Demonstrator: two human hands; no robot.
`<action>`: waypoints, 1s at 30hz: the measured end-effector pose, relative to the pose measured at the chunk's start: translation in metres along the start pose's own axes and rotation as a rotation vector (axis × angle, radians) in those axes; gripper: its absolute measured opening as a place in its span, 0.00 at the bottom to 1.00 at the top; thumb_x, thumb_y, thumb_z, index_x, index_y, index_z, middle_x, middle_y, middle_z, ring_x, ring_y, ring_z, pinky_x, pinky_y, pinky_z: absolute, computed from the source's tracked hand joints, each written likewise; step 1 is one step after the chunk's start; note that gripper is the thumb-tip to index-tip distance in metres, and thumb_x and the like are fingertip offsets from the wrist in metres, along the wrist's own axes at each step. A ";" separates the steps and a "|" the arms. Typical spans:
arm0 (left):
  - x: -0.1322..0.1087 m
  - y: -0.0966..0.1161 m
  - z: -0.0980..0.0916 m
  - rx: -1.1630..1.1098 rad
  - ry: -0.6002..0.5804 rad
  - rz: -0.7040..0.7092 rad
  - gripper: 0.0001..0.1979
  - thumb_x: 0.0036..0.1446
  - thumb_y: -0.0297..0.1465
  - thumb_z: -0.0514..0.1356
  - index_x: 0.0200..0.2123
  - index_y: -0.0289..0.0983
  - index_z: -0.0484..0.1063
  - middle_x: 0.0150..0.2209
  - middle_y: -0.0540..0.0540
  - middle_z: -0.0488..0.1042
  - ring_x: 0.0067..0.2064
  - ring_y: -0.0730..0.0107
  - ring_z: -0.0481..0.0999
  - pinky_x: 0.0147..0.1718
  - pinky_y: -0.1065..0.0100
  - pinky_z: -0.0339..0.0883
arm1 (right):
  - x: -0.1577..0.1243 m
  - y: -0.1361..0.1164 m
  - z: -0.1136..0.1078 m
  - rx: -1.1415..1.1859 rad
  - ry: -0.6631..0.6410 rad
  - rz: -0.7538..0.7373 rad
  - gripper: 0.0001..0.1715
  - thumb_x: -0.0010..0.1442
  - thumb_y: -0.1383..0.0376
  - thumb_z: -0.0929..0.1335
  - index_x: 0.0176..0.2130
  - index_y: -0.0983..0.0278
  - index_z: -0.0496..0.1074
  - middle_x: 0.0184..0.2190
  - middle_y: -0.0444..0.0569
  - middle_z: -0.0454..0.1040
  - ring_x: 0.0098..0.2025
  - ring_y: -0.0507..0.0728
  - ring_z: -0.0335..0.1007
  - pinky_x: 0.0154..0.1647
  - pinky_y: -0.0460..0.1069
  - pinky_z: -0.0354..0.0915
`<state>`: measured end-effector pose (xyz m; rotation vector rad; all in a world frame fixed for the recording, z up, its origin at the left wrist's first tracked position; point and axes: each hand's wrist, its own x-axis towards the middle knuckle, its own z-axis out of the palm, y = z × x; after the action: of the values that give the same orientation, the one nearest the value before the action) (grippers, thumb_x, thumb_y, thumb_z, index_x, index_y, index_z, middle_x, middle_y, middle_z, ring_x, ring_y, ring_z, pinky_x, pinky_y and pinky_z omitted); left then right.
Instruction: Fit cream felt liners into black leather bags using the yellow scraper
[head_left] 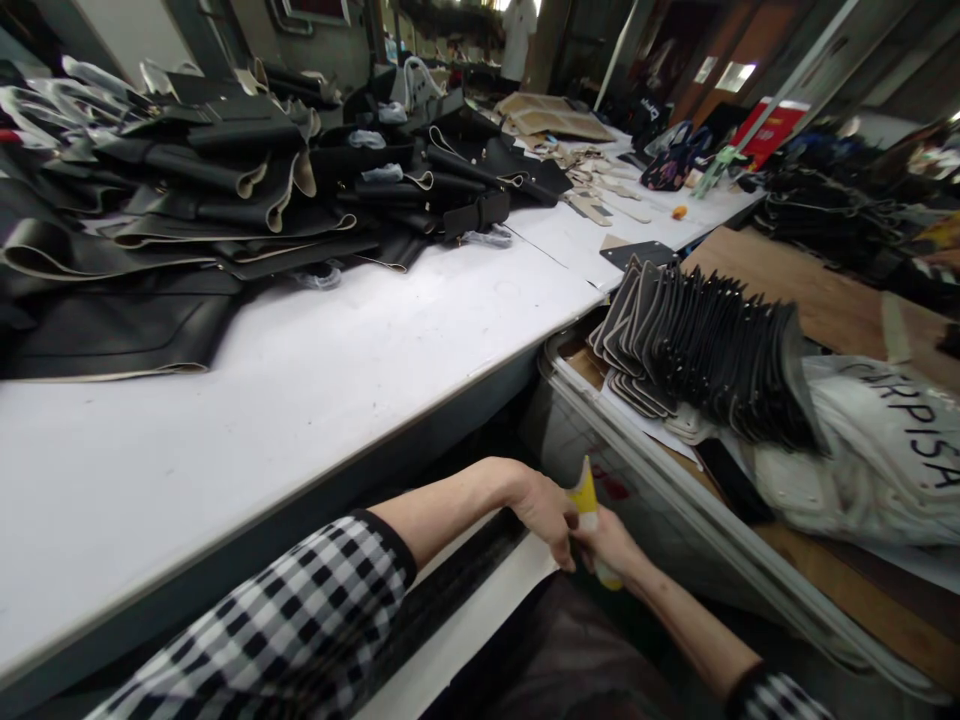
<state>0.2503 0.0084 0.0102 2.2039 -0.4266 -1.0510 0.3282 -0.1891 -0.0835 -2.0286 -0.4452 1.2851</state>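
Low in the middle, my left hand [541,508] bends down with its fingers closed at the far end of a long off-white strip of material [480,615]. Black material lies along both sides of this strip, over my lap. Close beside it, my right hand [611,545] is wrapped round a yellow and white tube-like thing [586,495] with a flat, flared top end. Its lower yellow end pokes out below the fingers. The two hands nearly touch, and the fingertips are partly hidden and slightly blurred.
A white worktable [360,380] runs across the left, with a heap of black leather bag pieces [247,190]. To the right, a wooden-topped table [832,285] bears a row of black flaps [705,340] and a white lettered sack [862,450]. A person [519,40] stands far back.
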 end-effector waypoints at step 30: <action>0.011 -0.006 -0.018 -0.074 -0.164 -0.069 0.48 0.47 0.30 0.63 0.67 0.24 0.45 0.60 0.31 0.66 0.61 0.51 0.67 0.53 0.63 0.64 | -0.041 -0.039 -0.026 -0.343 -0.503 -0.061 0.23 0.64 0.47 0.61 0.37 0.64 0.67 0.23 0.43 0.69 0.15 0.49 0.65 0.09 0.40 0.57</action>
<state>0.2712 0.0145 0.0084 2.0887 -0.3794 -1.2696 0.3352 -0.1958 -0.0220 -1.9193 -1.0108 1.7794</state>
